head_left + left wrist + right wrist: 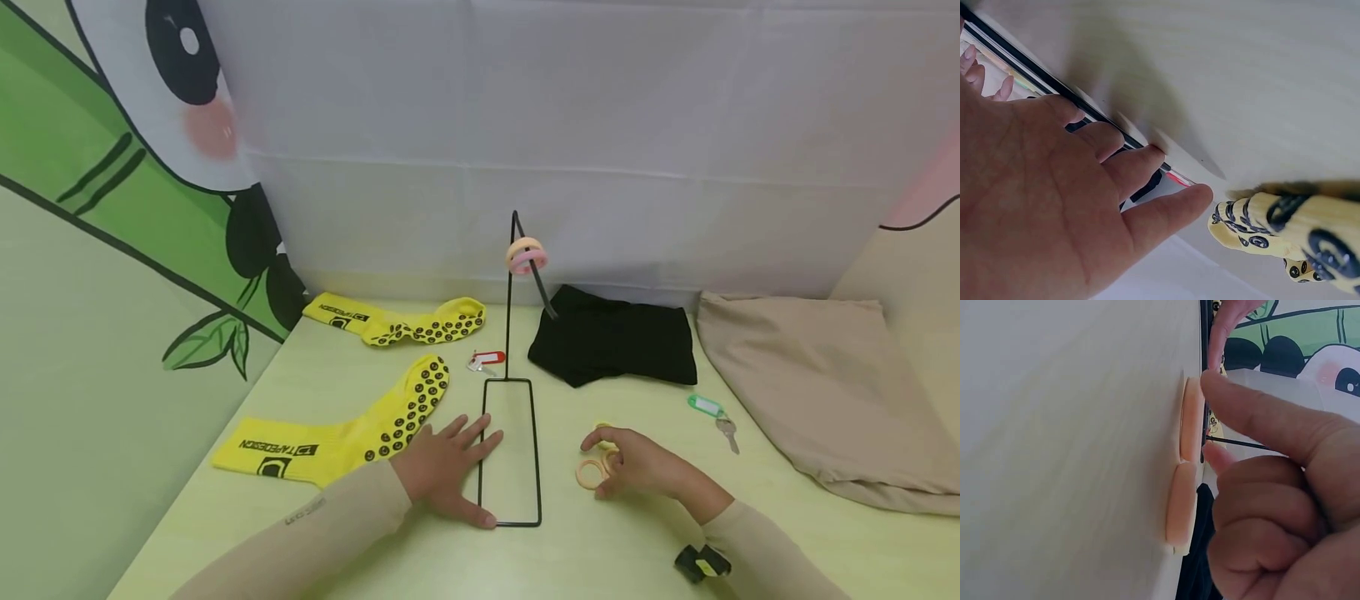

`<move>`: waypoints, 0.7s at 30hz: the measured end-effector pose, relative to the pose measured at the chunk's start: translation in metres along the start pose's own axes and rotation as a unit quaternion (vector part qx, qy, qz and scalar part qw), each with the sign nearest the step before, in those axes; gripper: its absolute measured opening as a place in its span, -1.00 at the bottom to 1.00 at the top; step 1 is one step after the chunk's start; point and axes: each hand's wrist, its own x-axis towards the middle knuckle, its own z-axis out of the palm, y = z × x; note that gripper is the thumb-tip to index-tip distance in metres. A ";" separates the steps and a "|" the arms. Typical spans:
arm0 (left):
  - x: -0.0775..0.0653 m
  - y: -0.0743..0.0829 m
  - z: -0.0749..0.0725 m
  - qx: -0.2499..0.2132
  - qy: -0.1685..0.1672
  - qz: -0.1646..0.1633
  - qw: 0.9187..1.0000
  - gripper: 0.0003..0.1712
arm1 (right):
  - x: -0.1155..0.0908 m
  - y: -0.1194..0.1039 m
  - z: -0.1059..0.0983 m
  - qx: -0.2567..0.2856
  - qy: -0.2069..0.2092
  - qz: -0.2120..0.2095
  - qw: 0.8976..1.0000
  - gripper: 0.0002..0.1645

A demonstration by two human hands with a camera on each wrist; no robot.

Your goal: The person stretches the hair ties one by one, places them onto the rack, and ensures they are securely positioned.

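A black wire stand (534, 442) has a flat rectangular base and a tall post with a slanting arm. Looped on that arm are a peach ring (522, 244) and a pink ring (538, 265). My left hand (447, 471) rests with spread fingers across the left side of the base, thumb at its near corner. To the right, my right hand (637, 467) hovers low over several small rings, thumb and index finger apart on either side of an orange ring (578, 477). Its other fingers curl inward, partly hiding a second orange ring (1182, 506). A yellow ring (602, 425) shows behind the knuckles.
Two yellow socks with black dots (300, 446) lie on the left. A key with a red tag (491, 357) sits behind the base. Black folded cloth (615, 337), a green-tagged key (726, 425) and beige cloth (810, 392) are at the right. A white curtain (600, 125) hangs behind.
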 end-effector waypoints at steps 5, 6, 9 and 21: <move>0.001 -0.001 -0.001 -0.013 -0.003 -0.002 1.000 0.28 | 0.001 -0.002 0.001 -0.019 0.002 0.013 1.000 -0.45; 0.001 -0.001 -0.001 -0.017 -0.004 -0.002 1.000 0.28 | 0.001 -0.002 0.001 -0.023 0.004 0.015 1.000 -0.46; 0.001 -0.001 -0.001 -0.026 -0.005 -0.002 1.000 0.28 | 0.001 -0.003 0.002 -0.039 0.011 0.014 0.999 -0.51; 0.000 0.000 -0.001 -0.023 -0.004 0.001 1.000 0.28 | 0.000 -0.006 0.008 -0.062 0.030 0.001 0.998 -0.68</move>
